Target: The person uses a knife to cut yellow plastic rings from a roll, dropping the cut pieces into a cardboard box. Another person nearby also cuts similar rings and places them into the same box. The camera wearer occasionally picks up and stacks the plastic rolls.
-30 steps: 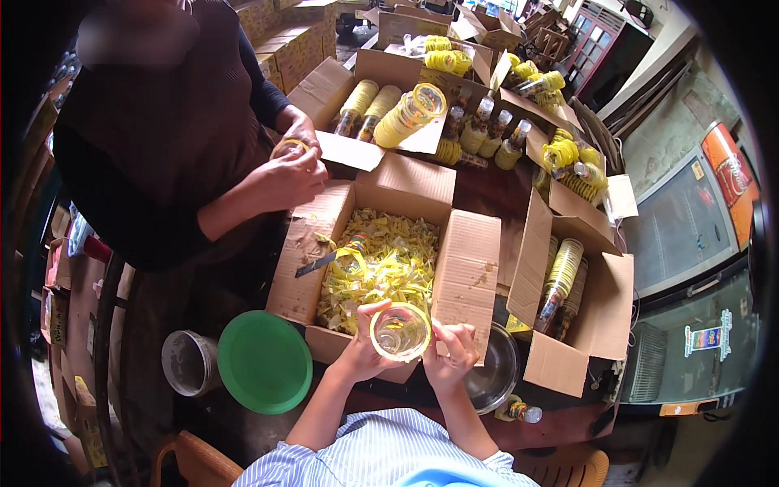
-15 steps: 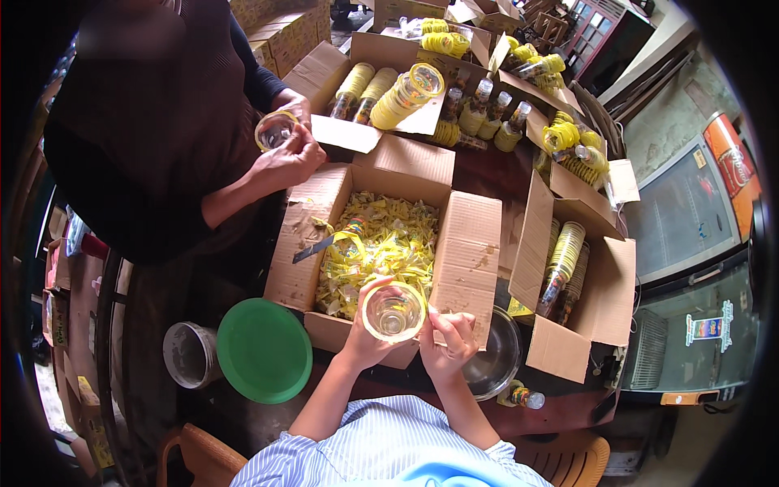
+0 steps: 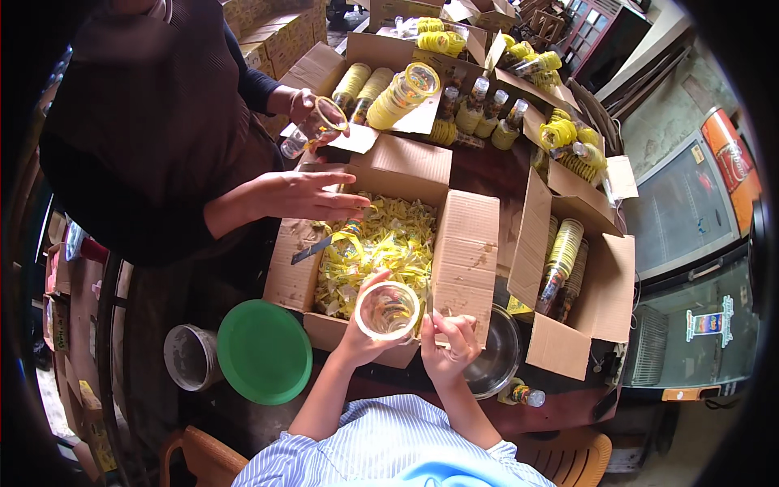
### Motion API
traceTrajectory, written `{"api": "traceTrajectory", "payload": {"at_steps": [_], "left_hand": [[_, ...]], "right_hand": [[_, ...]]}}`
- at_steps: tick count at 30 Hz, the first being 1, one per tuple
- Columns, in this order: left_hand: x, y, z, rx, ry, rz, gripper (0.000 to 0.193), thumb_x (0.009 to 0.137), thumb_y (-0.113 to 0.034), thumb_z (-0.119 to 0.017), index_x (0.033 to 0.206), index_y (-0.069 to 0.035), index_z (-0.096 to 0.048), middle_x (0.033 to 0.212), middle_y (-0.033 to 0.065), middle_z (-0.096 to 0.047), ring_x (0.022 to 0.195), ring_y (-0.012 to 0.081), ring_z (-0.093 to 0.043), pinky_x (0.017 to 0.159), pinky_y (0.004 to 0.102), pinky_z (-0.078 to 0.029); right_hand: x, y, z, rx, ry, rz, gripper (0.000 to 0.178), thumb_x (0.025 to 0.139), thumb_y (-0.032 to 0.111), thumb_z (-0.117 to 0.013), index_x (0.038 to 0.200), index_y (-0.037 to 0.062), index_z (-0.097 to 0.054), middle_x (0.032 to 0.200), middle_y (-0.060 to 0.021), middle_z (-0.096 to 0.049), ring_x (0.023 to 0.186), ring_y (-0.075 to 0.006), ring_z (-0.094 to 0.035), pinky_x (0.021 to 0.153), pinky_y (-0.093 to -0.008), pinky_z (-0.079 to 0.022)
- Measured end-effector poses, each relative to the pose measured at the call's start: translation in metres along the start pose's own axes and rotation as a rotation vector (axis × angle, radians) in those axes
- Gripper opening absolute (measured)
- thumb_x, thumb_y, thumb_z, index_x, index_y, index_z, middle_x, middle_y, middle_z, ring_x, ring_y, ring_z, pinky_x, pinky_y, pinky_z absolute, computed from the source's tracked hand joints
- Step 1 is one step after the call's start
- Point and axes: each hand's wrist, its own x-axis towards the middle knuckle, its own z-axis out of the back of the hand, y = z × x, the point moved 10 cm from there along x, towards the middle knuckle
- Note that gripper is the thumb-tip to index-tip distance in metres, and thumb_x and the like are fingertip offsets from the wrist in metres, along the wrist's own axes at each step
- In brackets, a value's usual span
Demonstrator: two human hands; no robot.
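Observation:
A clear plastic cup (image 3: pixel 388 311) with a pale rim is in my left hand (image 3: pixel 357 344), its open mouth facing up at me. Just right of the rim, my right hand (image 3: pixel 449 347) is closed with thumb and forefinger pinched; whatever they grip is too small to make out. Both hands are over the near edge of an open cardboard box (image 3: pixel 465 268) full of yellow and clear plastic scraps (image 3: pixel 398 235). A knife (image 3: pixel 312 249) with a colourful wrapped handle lies on the scraps. Across on the left, a co-worker's hand (image 3: pixel 302 105) holds another clear cup (image 3: pixel 312 130) with a yellow rim.
The co-worker's other hand (image 3: pixel 284 196) reaches over the box's left side. A green round lid or basin (image 3: pixel 264 351) and a grey bucket (image 3: pixel 191 357) stand left. Right are a glass bowl (image 3: pixel 497 357), a bottle (image 3: pixel 523 394) and a box (image 3: pixel 560 349) of stacked cups. Bottles (image 3: pixel 491 118) stand behind.
The co-worker's hands have parted: one has tilted the cup away, while the other has opened and moved right over the scraps. My left hand's cup has tilted slightly; my right hand stays pinched.

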Motion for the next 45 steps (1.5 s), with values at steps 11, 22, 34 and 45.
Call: {"api": "traceTrajectory", "payload": {"at_steps": [11, 22, 34, 45], "left_hand": [[-0.004, -0.005, -0.002, -0.052, -0.006, -0.002, 0.081, 0.064, -0.011, -0.076, 0.128, -0.009, -0.026, 0.114, 0.0059, -0.044, 0.108, 0.017, -0.044, 0.093, 0.0337, -0.036], [-0.007, 0.001, -0.001, -0.144, -0.054, 0.026, 0.084, 0.063, -0.012, -0.078, 0.128, -0.008, -0.025, 0.116, 0.0054, -0.043, 0.11, 0.0169, -0.042, 0.094, 0.0324, -0.034], [-0.003, -0.011, -0.006, 0.019, -0.021, -0.035, 0.085, 0.062, -0.009, -0.078, 0.127, -0.006, -0.024, 0.113, 0.0087, -0.046, 0.108, 0.0198, -0.047, 0.095, 0.0339, -0.037], [-0.004, -0.017, -0.013, 0.094, 0.052, -0.082, 0.087, 0.06, -0.009, -0.08, 0.127, -0.008, -0.024, 0.115, 0.0074, -0.043, 0.109, 0.0186, -0.045, 0.095, 0.0335, -0.038]], "right_hand": [[-0.001, 0.032, -0.001, -0.111, 0.054, 0.234, 0.021, 0.064, 0.003, -0.073, 0.084, 0.0088, -0.066, 0.072, 0.0037, -0.059, 0.055, -0.0086, -0.05, 0.059, -0.0252, -0.032], [-0.003, 0.039, 0.002, -0.143, 0.008, 0.272, 0.022, 0.063, 0.004, -0.074, 0.083, 0.0105, -0.065, 0.073, 0.0057, -0.058, 0.052, -0.0063, -0.047, 0.058, -0.0252, -0.03], [0.011, 0.028, -0.003, -0.066, 0.028, 0.192, 0.022, 0.066, 0.001, -0.071, 0.084, 0.0087, -0.064, 0.065, 0.0014, -0.056, 0.052, -0.0112, -0.048, 0.059, -0.0269, -0.034], [0.012, 0.031, 0.002, -0.089, -0.001, 0.21, 0.021, 0.064, 0.0, -0.072, 0.083, 0.0081, -0.065, 0.067, 0.0033, -0.058, 0.053, -0.0095, -0.05, 0.058, -0.0257, -0.033]]}}
